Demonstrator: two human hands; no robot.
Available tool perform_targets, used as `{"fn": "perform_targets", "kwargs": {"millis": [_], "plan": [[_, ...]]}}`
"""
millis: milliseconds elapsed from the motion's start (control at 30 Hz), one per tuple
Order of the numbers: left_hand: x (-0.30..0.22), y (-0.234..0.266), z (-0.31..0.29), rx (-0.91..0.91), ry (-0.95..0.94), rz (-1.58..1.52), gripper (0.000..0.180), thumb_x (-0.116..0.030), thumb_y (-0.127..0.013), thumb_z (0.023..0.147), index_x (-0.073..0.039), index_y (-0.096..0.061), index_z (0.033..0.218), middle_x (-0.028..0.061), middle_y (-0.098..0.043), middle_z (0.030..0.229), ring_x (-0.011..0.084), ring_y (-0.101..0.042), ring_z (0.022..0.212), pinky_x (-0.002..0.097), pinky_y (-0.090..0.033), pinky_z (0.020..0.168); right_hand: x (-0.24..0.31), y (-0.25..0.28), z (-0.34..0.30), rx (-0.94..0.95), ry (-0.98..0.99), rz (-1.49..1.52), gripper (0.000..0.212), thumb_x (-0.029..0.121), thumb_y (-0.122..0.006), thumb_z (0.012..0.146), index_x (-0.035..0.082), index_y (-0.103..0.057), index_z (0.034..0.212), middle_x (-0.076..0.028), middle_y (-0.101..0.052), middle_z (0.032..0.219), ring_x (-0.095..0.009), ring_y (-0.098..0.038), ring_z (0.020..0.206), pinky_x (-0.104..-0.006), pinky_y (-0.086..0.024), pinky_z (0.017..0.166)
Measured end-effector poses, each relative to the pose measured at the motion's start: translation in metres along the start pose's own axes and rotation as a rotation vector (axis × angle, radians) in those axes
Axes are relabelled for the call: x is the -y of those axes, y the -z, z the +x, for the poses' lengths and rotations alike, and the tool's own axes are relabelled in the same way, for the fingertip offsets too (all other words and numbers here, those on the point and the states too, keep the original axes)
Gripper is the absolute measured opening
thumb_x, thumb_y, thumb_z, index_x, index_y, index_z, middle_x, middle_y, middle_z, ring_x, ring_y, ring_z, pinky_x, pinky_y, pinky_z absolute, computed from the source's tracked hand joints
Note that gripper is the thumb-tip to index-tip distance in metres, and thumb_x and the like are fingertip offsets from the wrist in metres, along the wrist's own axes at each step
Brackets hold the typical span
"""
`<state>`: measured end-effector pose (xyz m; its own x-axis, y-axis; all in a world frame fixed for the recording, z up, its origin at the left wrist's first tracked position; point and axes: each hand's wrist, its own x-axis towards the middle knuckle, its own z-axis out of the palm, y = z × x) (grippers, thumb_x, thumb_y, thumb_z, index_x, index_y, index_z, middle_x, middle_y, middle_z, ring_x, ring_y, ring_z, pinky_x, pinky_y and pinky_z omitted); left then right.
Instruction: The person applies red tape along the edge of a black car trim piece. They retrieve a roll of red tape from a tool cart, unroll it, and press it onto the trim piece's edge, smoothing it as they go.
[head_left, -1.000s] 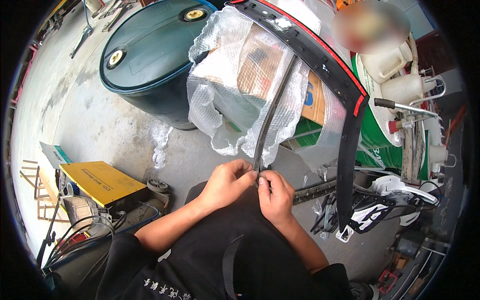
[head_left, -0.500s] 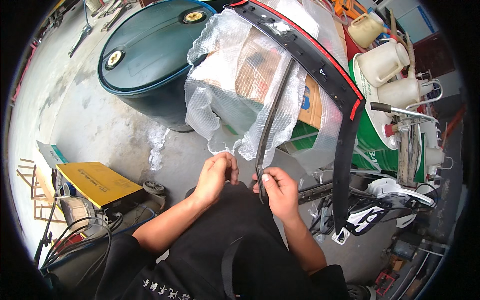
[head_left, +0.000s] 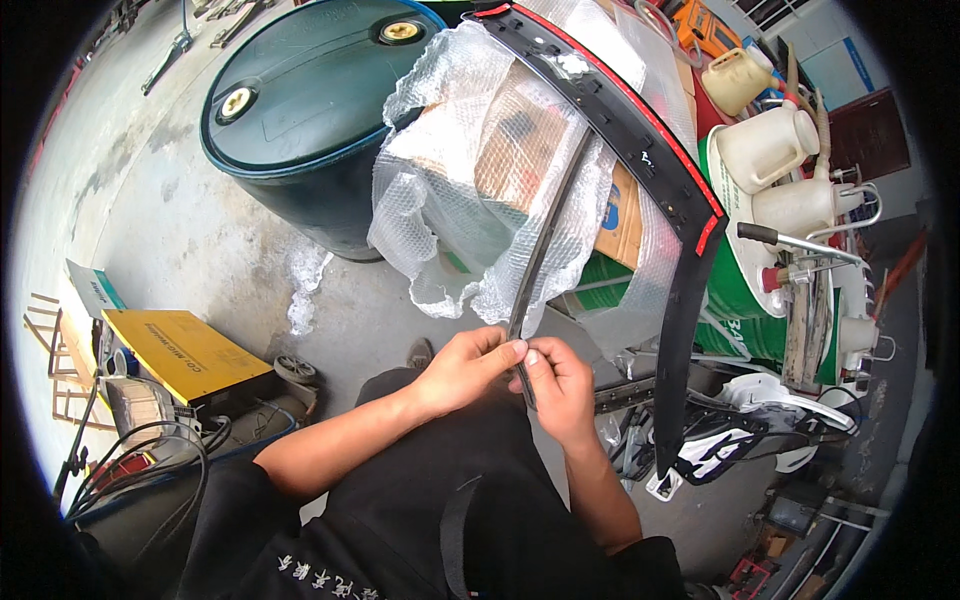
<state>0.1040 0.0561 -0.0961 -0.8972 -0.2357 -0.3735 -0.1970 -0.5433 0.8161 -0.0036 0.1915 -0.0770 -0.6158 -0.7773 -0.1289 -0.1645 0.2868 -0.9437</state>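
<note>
Narrow black trim strip [head_left: 546, 236] pinched near its lower end by both hands: left hand [head_left: 468, 368] thumb-and-fingers, right hand [head_left: 557, 388] same grip, just beside it. Strip runs up from there across crumpled bubble wrap [head_left: 410, 210] toward the curved black trim panel [head_left: 684, 320] with red edging; blue-green drum [head_left: 300, 205] left of the wrap.

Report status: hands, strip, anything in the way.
Left hand and right hand both on black strip, near its lower end. Strip runs up past bubble wrap. Curved black panel close by, right; not between hands and strip.
</note>
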Motion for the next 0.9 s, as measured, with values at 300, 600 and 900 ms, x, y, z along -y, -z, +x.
{"fn": "perform_targets", "kwargs": {"millis": [300,600,900], "plan": [[0.012,-0.005,0.011,0.016,-0.086,-0.010,0.031,-0.030,-0.061,0.100,-0.005,-0.052,0.083,-0.0014,-0.054,0.066,0.0062,-0.052,0.057,0.0232,-0.041,0.052,0.013,0.024,-0.005,0.032,0.197,-0.295,0.008,0.004,-0.065,0.090,-0.003,-0.062,0.089,-0.007,-0.057,0.069,-0.011,-0.053,0.058,-0.0277,-0.043,0.054],[0.004,-0.019,0.006,0.036,-0.075,0.061,0.029,-0.025,-0.063,0.098,-0.004,-0.050,0.083,0.0002,-0.057,0.068,0.0073,-0.058,0.062,0.0242,-0.047,0.056,0.015,0.017,-0.008,-0.117,0.220,-0.308,0.003,-0.003,-0.062,0.078,-0.003,-0.059,0.079,-0.009,-0.050,0.066,-0.015,-0.050,0.055,-0.0298,-0.038,0.051],[0.002,-0.014,0.002,0.088,-0.068,-0.044,0.020,-0.017,-0.057,0.101,0.002,-0.060,0.106,0.0023,-0.063,0.082,0.0084,-0.062,0.068,0.0243,-0.053,0.064,0.012,0.013,-0.010,-0.105,0.180,-0.141,0.005,-0.008,-0.057,0.080,-0.004,-0.060,0.080,-0.004,-0.054,0.069,-0.007,-0.051,0.055,-0.0246,-0.038,0.049]]}}
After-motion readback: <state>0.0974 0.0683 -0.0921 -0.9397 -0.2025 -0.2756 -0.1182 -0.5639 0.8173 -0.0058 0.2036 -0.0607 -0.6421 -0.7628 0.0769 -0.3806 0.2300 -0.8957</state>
